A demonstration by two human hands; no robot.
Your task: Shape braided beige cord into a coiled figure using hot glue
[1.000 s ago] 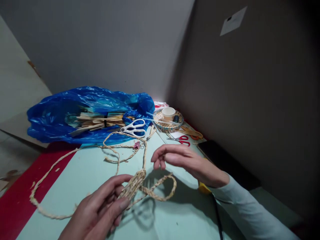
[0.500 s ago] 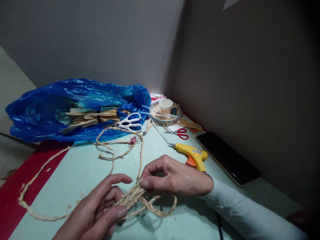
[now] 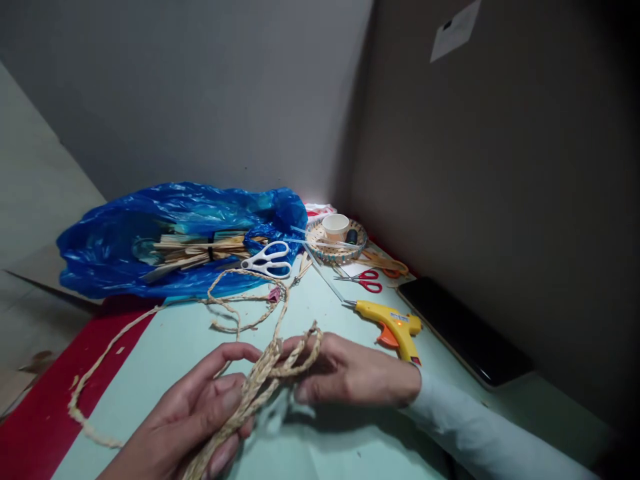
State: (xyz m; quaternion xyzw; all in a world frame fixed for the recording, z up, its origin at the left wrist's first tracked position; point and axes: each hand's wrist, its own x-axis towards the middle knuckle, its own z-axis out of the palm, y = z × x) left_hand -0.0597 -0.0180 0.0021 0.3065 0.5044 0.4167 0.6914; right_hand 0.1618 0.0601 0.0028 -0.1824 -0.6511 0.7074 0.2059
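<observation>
My left hand (image 3: pixel 200 413) is closed around a bundle of braided straw cord (image 3: pixel 235 417) that slants up across the table. A small loop of the cord (image 3: pixel 305 357) sticks out at the bundle's upper end. Behind this loop is my right hand (image 3: pixel 345 373), its thumb apart from the index finger and clear of the cord. The index fingertip is partly hidden behind the braid. From the bundle, a single strand runs back to loose coils (image 3: pixel 235 310) on the table, where a small pink clip (image 3: pixel 275 295) sits.
A yellow glue gun (image 3: pixel 395 323) lies beyond my right hand, beside a black phone (image 3: pixel 465 333). Red-handled scissors (image 3: pixel 369 280), white-handled scissors (image 3: pixel 273 259) and a woven basket (image 3: pixel 327 253) with a white cup (image 3: pixel 335 225) are farther back. A blue plastic bag (image 3: pixel 200 200) holds straw strips (image 3: pixel 195 248).
My right thumb has come away from the cord. The loop that hung below my right hand now stands up in front of its fingers. The view has tilted up slightly.
</observation>
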